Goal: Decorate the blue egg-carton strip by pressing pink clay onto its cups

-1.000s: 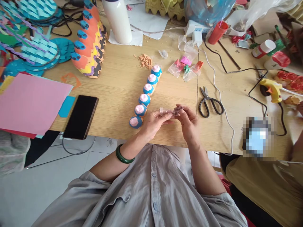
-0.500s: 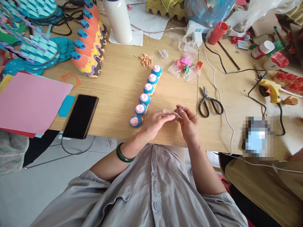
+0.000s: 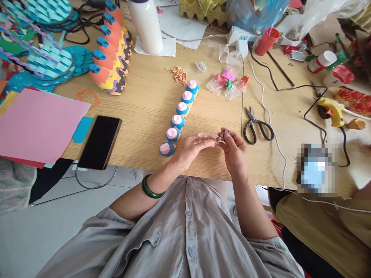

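Note:
My left hand point(image 3: 188, 151) is closed, its thumb and fingers pinching a small brownish-purple bit, and a clear plastic wrapper point(image 3: 203, 136) shows along its fingers. Close by on the right, my right hand point(image 3: 236, 154) pinches a brownish-purple lump of modelling clay point(image 3: 224, 134) between thumb and fingers. Left of the hands stands a row of blue-painted egg-carton cups point(image 3: 177, 122), each topped with pink clay. Black-handled scissors point(image 3: 255, 125) lie to the right of my right hand. Beyond are wrapped lumps of coloured clay point(image 3: 227, 79).
A phone point(image 3: 100, 143) and pink paper point(image 3: 43, 123) lie at left. Behind stand a painted orange egg-carton piece point(image 3: 111, 50) and a white bottle point(image 3: 147, 29). Cables and a yellow glue gun point(image 3: 332, 110) are at right. Another person's clothing point(image 3: 324, 227) shows at lower right.
My right hand has shifted slightly to the right with its clay, widening the gap between the hands. My left hand has hardly moved.

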Demonstrator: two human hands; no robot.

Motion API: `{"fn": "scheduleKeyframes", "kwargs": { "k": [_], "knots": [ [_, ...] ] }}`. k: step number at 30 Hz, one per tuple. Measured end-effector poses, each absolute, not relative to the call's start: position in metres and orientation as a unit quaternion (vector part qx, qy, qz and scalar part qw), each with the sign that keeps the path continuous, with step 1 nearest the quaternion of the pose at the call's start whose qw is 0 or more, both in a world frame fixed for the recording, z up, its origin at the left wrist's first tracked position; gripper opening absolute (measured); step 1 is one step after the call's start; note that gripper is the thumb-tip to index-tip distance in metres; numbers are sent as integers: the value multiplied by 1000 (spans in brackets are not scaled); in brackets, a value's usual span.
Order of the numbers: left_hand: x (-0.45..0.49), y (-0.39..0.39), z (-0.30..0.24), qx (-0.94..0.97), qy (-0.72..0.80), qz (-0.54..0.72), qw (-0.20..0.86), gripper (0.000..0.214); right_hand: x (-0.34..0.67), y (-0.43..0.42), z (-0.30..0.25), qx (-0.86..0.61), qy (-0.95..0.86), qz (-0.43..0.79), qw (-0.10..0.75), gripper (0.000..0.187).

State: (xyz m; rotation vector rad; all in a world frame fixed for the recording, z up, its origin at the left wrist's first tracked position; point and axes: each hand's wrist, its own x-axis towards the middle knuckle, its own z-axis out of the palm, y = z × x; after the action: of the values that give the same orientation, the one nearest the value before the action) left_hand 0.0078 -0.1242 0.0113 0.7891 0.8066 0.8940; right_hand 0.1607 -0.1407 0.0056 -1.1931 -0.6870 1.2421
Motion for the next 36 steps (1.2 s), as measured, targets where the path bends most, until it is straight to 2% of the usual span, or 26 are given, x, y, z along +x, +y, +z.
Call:
{"fn": "scheduleKeyframes", "kwargs": {
  "k": [6,14,20,27,31,33,36],
  "knots": [
    [12,-124,15,353,353,415,761,12,150,-147,2,-524,-341,492,606,21],
    [14,-124,24,364,318,383,787,15,133,-144,-8,-548,-417,340,640,28],
    [15,-125,21,352,330,386,786,11,141,-139,-14,-562,-379,369,636,24],
    [18,-129,28,335,367,433,752,16,160,-148,9,-559,-395,266,678,19],
    [23,-131,27,321,361,446,753,18,150,-154,9,-560,-523,181,617,20],
    [24,-132,23,293,368,443,763,17,145,-152,3,-553,-575,181,575,20],
    [21,-131,19,256,369,438,779,19,143,-145,-3,-540,-528,269,597,22]
  ]
}}
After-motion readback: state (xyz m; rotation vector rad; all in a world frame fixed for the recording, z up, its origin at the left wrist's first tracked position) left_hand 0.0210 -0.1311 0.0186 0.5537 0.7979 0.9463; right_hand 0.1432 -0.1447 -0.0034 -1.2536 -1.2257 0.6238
